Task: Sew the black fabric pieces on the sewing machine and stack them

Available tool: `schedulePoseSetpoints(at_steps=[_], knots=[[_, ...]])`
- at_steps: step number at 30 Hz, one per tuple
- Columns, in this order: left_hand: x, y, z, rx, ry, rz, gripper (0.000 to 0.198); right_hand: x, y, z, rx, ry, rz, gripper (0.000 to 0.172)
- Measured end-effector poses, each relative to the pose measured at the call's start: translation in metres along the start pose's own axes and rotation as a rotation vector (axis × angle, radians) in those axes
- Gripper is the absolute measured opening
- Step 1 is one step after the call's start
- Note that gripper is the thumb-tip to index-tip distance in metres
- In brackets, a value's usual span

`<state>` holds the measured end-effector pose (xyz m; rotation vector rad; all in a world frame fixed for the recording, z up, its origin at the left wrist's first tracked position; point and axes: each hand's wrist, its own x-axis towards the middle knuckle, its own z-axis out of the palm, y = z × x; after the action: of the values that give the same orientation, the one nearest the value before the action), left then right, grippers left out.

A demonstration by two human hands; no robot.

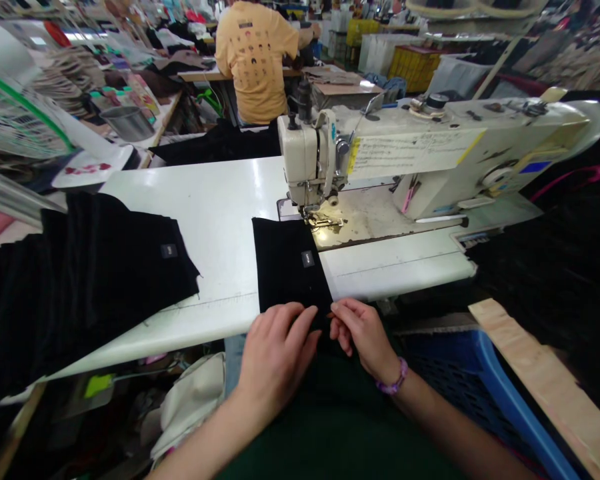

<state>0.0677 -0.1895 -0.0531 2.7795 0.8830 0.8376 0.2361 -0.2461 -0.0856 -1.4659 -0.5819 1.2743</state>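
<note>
A black fabric piece point(285, 267) with a small dark label point(307, 259) lies on the white sewing table point(220, 200), its far edge close to the needle area of the sewing machine point(310, 167). My left hand point(280, 347) rests on the near part of this cloth, fingers bent and closed over it at the table's front edge. Just right of it, my right hand point(360, 330) pinches the cloth's right edge between thumb and fingertips. A purple band circles the right wrist. The near end of the cloth drops toward my lap, where dark clothing makes it hard to make out.
More black pieces point(105, 260) with a label are piled on the table's left. A blue crate point(500, 380) and a wooden board point(545, 380) stand at lower right. A fan point(20, 113) is at far left. A person in a yellow shirt point(253, 60) sits ahead.
</note>
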Motion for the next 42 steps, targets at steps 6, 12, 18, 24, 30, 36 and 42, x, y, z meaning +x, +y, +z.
schedulePoseSetpoints(at_steps=[6, 12, 18, 24, 30, 36, 42], knots=[[0.02, 0.002, 0.026, 0.066, -0.054, 0.189, 0.02, 0.001, -0.004, -0.003, -0.02, -0.008, -0.025, 0.038], [0.017, -0.008, 0.024, 0.027, 0.0, 0.239, 0.02, -0.002, -0.004, -0.013, -0.317, 0.002, -0.226, 0.034], [0.031, -0.005, 0.013, -0.013, -0.045, 0.167, 0.019, 0.01, -0.014, -0.031, -1.026, 0.14, -1.254, 0.021], [0.053, -0.018, 0.01, 0.048, -0.195, 0.14, 0.03, 0.016, -0.021, -0.032, -1.171, -0.005, -1.362, 0.018], [0.051, -0.029, 0.02, 0.108, -0.267, 0.242, 0.033, 0.017, -0.017, -0.03, -1.17, -0.032, -1.367, 0.019], [0.059, -0.039, 0.025, 0.125, -0.271, 0.24, 0.035, 0.029, -0.025, -0.029, -1.172, -0.035, -1.341, 0.02], [0.073, -0.049, 0.025, 0.101, -0.222, 0.249, 0.03, 0.052, -0.034, -0.026, -1.151, -0.053, -1.314, 0.018]])
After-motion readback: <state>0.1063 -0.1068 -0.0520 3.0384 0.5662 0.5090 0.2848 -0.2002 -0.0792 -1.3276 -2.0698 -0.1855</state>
